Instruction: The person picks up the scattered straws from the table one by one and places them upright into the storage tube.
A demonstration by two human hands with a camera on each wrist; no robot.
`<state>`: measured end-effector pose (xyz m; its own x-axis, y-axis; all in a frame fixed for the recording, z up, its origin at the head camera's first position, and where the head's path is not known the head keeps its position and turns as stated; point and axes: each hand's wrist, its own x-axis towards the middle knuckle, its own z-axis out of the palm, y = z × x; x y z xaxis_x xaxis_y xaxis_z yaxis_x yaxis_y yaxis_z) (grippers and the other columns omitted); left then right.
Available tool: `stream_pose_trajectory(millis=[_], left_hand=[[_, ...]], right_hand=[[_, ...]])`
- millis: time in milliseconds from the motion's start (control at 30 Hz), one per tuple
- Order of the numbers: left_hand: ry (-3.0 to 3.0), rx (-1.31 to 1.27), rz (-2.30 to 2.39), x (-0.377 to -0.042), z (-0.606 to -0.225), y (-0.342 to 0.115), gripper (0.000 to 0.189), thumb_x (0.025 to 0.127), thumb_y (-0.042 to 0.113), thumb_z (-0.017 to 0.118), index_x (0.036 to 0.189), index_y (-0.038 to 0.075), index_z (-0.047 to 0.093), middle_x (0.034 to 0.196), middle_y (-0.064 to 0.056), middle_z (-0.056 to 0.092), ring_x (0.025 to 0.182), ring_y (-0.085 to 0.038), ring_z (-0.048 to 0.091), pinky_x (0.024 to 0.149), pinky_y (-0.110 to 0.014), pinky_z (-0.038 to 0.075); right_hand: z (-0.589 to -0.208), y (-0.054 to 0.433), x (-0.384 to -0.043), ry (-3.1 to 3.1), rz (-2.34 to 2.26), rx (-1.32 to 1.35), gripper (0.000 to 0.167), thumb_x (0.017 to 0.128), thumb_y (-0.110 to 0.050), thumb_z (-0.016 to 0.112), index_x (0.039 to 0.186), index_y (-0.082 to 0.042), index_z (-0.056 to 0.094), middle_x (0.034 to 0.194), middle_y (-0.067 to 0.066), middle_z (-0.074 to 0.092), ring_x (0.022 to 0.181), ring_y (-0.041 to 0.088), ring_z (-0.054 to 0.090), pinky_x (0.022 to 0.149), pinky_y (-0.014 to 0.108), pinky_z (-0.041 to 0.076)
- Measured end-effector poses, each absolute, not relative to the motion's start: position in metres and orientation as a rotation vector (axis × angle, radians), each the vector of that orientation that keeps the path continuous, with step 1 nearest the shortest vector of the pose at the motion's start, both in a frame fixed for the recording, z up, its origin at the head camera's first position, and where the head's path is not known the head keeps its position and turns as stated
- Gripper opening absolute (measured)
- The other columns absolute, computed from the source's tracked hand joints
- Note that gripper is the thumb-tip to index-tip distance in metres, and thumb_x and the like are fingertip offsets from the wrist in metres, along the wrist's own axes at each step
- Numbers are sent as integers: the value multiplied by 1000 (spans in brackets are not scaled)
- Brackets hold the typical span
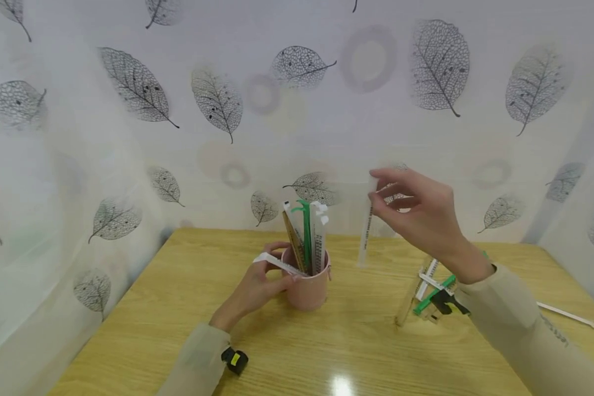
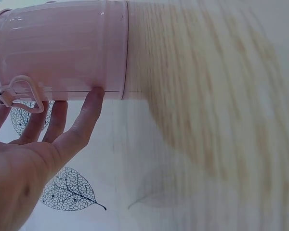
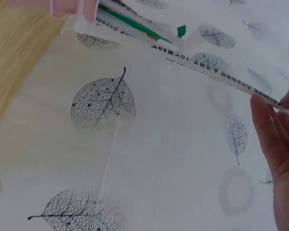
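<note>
A small pink metal bucket (image 1: 307, 291) stands on the table, filled with several paper-wrapped straws: white, green (image 1: 307, 236) and brown (image 1: 297, 242). My left hand (image 1: 257, 286) holds its left side, thumb in front and fingers behind. In the left wrist view, fingertips touch the bucket wall (image 2: 62, 48) near a wire handle. One white wrapped straw (image 1: 279, 263) leans out over that hand. Up in the air to the right of the bucket, my right hand (image 1: 421, 212) pinches the top of a white wrapped straw (image 1: 366, 234) with printed lettering (image 3: 207, 70); it hangs nearly upright.
Beyond the bucket, partly behind the right forearm, lies a loose pile of wrapped straws, with a green one (image 1: 428, 300) among them. Another white straw (image 1: 566, 314) lies farther right. A leaf-patterned curtain (image 1: 317, 121) rises behind the wooden table (image 1: 178, 291).
</note>
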<state>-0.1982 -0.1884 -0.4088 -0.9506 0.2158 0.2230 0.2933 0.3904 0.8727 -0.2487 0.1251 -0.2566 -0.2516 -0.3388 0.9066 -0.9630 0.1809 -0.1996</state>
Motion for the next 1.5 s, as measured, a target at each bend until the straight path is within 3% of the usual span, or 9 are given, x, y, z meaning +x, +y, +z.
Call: stream_pose_trajectory(millis=[400, 700, 1167, 1500], left_hand=[[-2559, -476, -1637, -199, -409, -189, 67, 90, 20, 75, 148, 24, 43, 139, -7, 58, 125, -29, 58, 108, -51, 50], [-2548, -492, -1638, -200, -410, -189, 67, 90, 19, 75, 149, 22, 43, 140, -8, 57, 127, -29, 57, 110, -53, 48], [-2519, -489, -1656, -201, -409, -189, 65, 90, 17, 77, 147, 20, 47, 149, -5, 51, 130, -30, 55, 110, -56, 48], [-2576, -395, -1686, -199, -408, -187, 67, 90, 22, 78, 147, 30, 43, 153, -7, 48, 129, -38, 57, 104, -49, 54]], right_hand=[[-260, 82, -244, -1610, 1246, 1215, 38, 79, 18, 70, 115, 10, 68, 93, 21, 72, 86, -1, 72, 68, 18, 62], [-280, 72, -252, -1679, 1103, 1249, 36, 82, 11, 73, 117, 6, 68, 92, 16, 72, 79, 25, 77, 68, 17, 61], [-320, 66, -265, -1822, 1125, 1294, 37, 79, 16, 75, 114, 5, 69, 102, 15, 74, 81, 24, 76, 66, 20, 62], [-341, 65, -264, -1900, 1110, 1331, 32, 80, 15, 76, 111, 6, 70, 102, 16, 72, 77, 24, 75, 64, 22, 63]])
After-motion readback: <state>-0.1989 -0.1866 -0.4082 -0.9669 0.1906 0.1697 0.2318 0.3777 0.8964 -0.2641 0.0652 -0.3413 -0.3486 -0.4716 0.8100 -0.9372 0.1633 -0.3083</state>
